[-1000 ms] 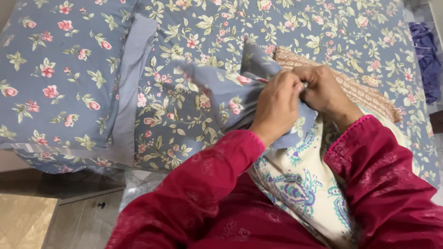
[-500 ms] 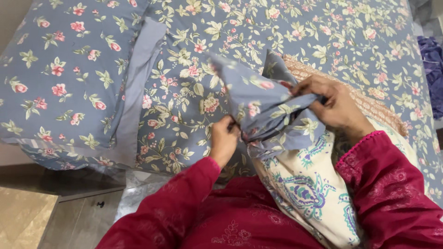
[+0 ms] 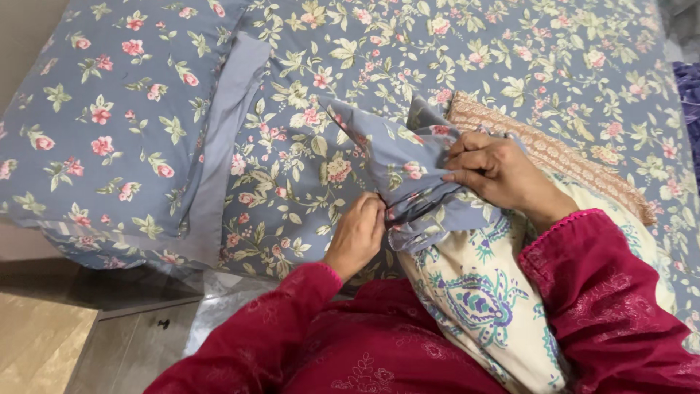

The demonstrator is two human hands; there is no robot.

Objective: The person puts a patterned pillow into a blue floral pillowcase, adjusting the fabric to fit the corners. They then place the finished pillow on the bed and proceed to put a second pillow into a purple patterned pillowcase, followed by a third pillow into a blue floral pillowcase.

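Both hands, left (image 3: 357, 235) and right (image 3: 496, 175), apparently clenched, sleeved arms bent.

Bed sheet (image 3: 510, 58): grey-blue cloth printed with pink and cream flowers and green leaves, spread over most of the view. Dressed pillow (image 3: 109, 124): upper left, lying on the sheet, in a blue floral case with a plain blue flap along its right edge. Purple cloth (image 3: 689, 95): crumpled at the far right edge, partly cut off. Bedside cabinet (image 3: 109, 350): lower left, pale top and grey front with a small dark knob (image 3: 164, 323), just beside the bed.
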